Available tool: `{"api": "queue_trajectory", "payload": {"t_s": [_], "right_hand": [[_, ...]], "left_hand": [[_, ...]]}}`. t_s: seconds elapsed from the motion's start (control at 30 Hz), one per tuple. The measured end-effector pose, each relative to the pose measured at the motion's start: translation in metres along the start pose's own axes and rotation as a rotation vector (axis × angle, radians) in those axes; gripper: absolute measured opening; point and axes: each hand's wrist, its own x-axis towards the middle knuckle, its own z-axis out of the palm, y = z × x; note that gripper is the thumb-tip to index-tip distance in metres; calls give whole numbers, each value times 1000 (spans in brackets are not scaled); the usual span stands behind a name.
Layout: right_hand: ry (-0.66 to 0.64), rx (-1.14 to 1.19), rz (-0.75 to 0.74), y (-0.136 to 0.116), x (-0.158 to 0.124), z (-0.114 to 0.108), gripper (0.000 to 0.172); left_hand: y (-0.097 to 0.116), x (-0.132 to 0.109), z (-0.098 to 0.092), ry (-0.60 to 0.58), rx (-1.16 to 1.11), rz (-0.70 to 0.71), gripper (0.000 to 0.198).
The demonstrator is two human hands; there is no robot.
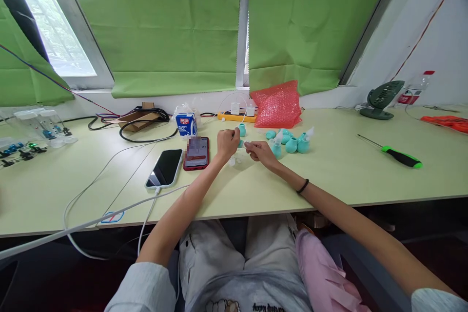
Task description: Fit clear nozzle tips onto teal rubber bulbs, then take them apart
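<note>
While the clear boxes (40, 126) at the far left of the worktop (340, 175) hold small blue and black pieces, your left hand (226, 142) is closed around a teal part (240, 144). Your right hand (259, 151) pinches its other end, which looks clear. You hold the small part just above the worktop, near a group of similar teal pieces (292, 144).

Small teal-and-clear part (242, 144); level, pinched between left hand (227, 142) and right hand (259, 150).

The sleeves (142, 285) are pale, trousers (212, 248) light — wristband (302, 185) black.
</note>
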Motion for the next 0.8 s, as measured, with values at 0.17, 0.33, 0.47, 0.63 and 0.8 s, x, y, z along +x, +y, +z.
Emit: {"api": "queue_trajectory", "payload": {"t_s": [0.17,0.33,0.47,0.63,0.8], "right_hand": [[-12,212,144,-2,4,-3,42],[161,217,131,4,12,-9,45],[303,106,28,6,16,-15,49],[270,-61,-113,2,12,-16,50],[321,-319,-227,1,8,-19,37]], "left_hand": [[2,-2,-1,4,-20,38,46],[6,-2,-2,-210,-189,68,31],[5,-1,0,-487,-465,-1,23],[-1,1,3,-469,-648,-86,23],[-6,4,4,-293,-688,-229,13]]}}
